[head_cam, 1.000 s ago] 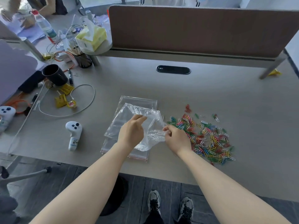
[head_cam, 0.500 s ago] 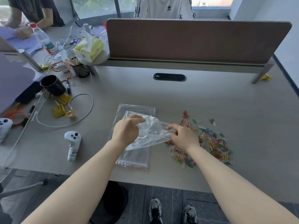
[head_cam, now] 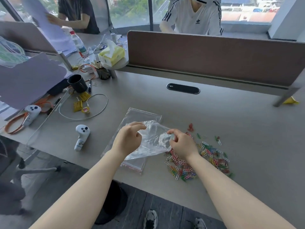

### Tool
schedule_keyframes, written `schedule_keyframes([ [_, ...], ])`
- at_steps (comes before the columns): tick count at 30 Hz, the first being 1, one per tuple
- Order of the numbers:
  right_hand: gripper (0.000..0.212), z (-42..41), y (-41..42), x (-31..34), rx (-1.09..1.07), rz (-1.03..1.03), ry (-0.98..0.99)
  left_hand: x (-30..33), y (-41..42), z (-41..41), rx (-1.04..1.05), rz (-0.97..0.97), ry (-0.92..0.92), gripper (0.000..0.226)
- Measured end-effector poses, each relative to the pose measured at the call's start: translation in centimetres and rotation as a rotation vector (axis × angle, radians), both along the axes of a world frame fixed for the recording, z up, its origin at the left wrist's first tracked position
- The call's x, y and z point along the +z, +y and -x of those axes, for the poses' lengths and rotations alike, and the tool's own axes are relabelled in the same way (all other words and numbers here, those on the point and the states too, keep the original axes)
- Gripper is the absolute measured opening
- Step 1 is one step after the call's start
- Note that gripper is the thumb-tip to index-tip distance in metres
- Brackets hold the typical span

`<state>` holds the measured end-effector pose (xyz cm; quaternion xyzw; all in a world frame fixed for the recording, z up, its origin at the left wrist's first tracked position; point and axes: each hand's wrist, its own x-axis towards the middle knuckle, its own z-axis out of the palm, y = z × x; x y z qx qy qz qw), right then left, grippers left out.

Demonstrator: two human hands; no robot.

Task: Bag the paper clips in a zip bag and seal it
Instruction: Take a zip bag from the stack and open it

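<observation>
A clear zip bag [head_cam: 152, 140] hangs crumpled just above the desk, held between both hands. My left hand [head_cam: 127, 140] pinches its left edge with thumb and fingers. My right hand [head_cam: 182, 145] grips its right edge, close to the clips. A scatter of coloured paper clips [head_cam: 206, 156] lies on the desk under and to the right of my right hand. More flat zip bags [head_cam: 139, 115] lie stacked beneath the held one, their red-lined seals [head_cam: 132, 167] toward the front edge.
A white controller [head_cam: 81, 137] lies left of the bags, a second one [head_cam: 31, 113] farther left. A cable loop [head_cam: 85, 107], yellow tags, a black mug [head_cam: 77, 83] and a tissue pack [head_cam: 112, 55] crowd the back left. A brown divider [head_cam: 214, 57] stands behind; two people sit beyond.
My right hand has shifted its grip on the bag's right edge and lifted slightly over the clips. The view has tilted upward, bringing the people behind the divider into sight.
</observation>
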<state>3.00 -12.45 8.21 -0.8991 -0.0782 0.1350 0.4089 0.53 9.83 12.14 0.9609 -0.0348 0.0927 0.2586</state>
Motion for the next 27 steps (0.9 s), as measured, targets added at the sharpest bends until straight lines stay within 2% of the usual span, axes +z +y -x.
schedule_keyframes([
  [6, 0.017, -0.3, -3.4, 0.9, 0.143, -0.040, -0.034, 1.6, -3.8, 3.6, 0.158, -0.003, -0.070, 0.049],
  [13, 0.013, 1.0, -5.1, 1.8, 0.326, -0.050, -0.059, 2.5, -7.8, 8.9, 0.375, -0.002, -0.064, 0.052],
  [20, 0.028, 3.7, -4.1, 0.6, 0.473, -0.056, -0.039, 1.8, -8.8, 14.3, 0.503, -0.001, -0.032, 0.053],
  [27, 0.045, 6.7, -2.4, -1.9, 0.611, 0.042, 0.014, -0.8, -9.0, 18.9, 0.602, 0.021, 0.050, 0.052],
])
